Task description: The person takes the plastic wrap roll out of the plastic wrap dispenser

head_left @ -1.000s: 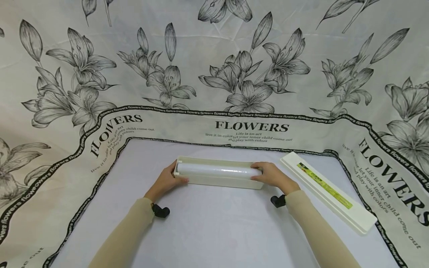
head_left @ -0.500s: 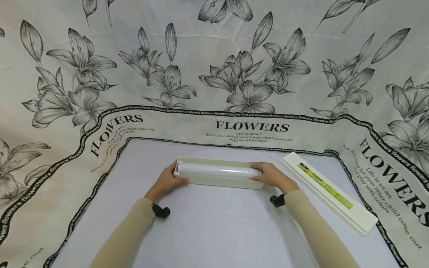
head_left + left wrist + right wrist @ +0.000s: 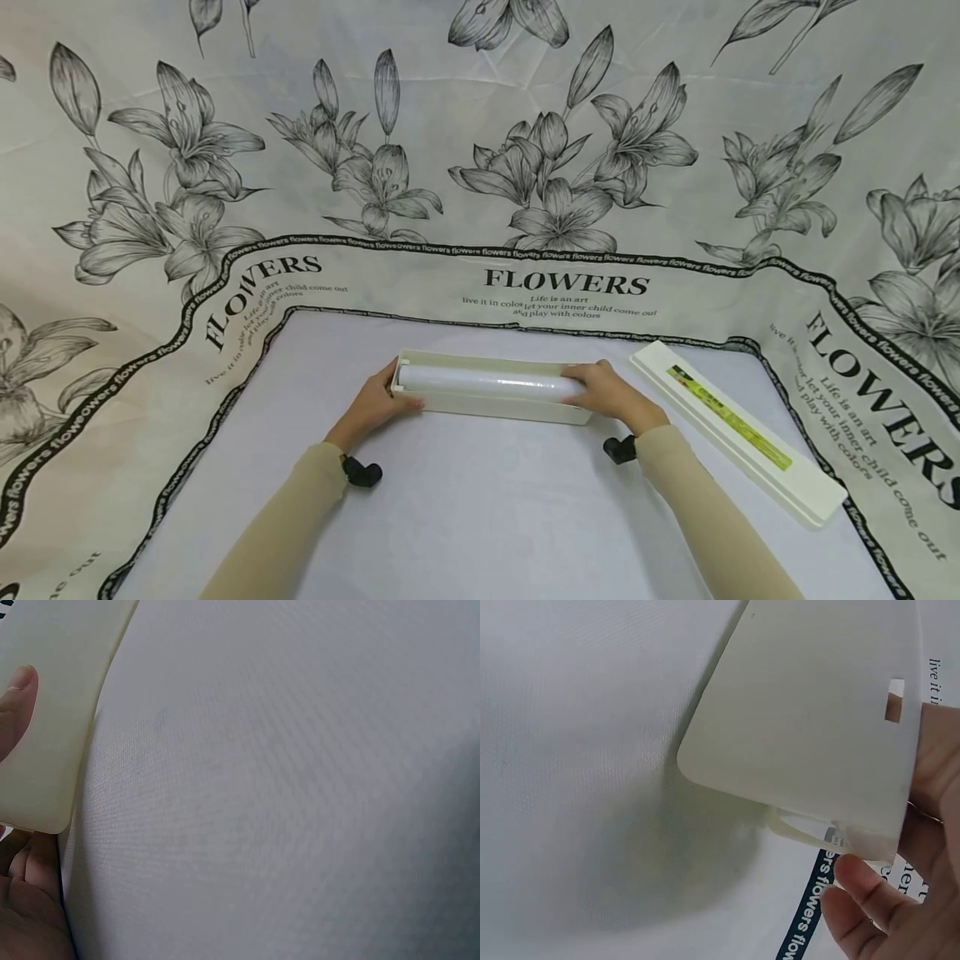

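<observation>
The white roll [image 3: 480, 381] lay lengthwise inside the box [image 3: 495, 407], whose left end the left hand [image 3: 375, 402] gripped while the right hand [image 3: 609, 392], nearer the roll, curled round the box's right end.

In the head view, a smooth, plain beige left sleeve [image 3: 273, 525] shows between seven and eight o'clock, and a matching right sleeve [image 3: 712, 508] between four and five. A rounded, lobed black left wrist camera [image 3: 363, 472] juts from its cuff at three o'clock, a black right wrist camera [image 3: 620, 450] at nine.
</observation>
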A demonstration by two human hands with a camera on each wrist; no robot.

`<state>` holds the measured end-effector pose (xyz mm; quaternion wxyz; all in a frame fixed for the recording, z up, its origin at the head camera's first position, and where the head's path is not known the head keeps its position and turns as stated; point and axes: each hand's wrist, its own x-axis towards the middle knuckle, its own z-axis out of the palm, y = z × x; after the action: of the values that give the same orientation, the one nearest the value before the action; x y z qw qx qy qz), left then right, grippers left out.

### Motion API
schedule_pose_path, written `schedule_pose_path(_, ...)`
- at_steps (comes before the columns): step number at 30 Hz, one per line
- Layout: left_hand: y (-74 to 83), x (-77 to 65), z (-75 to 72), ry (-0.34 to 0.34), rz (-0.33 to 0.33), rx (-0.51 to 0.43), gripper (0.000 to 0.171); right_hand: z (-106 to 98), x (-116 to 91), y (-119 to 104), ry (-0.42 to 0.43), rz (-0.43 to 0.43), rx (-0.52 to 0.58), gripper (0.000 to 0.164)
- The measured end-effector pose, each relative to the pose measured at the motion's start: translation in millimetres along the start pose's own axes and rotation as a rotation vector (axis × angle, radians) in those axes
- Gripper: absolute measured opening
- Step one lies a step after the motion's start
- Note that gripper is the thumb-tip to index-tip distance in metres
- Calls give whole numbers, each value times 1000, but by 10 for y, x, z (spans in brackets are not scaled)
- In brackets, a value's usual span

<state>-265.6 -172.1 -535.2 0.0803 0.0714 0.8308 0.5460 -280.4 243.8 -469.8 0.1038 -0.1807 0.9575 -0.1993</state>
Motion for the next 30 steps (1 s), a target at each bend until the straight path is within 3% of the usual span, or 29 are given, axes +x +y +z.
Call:
schedule_pose_path(4,229,-120,-34,-22,1,5,104,-22,-23,-35,40,36,-54,57)
schedule_pose_path(6,228,-118,-35,-22,4,13,103,-39,-30,-56,63,31,-70,57)
schedule_pose_path(12,0,13,1,-5,9,6,107,-129,-45,-131,114,-40,-65,55)
schedule_pose_path(16,-153,90,17,4,26,-12,108,-170,-43,-149,104,-80,12,52)
schedule_pose_path(20,-188,103,23,6,31,-18,109,-184,-61,-156,97,-93,65,51)
schedule_pose_path(26,-179,96,28,10,27,-17,111,-179,-93,-162,128,-155,44,60)
schedule_pose_path(30,-172,96,32,5,32,-11,110,-178,-99,-192,127,-153,45,63)
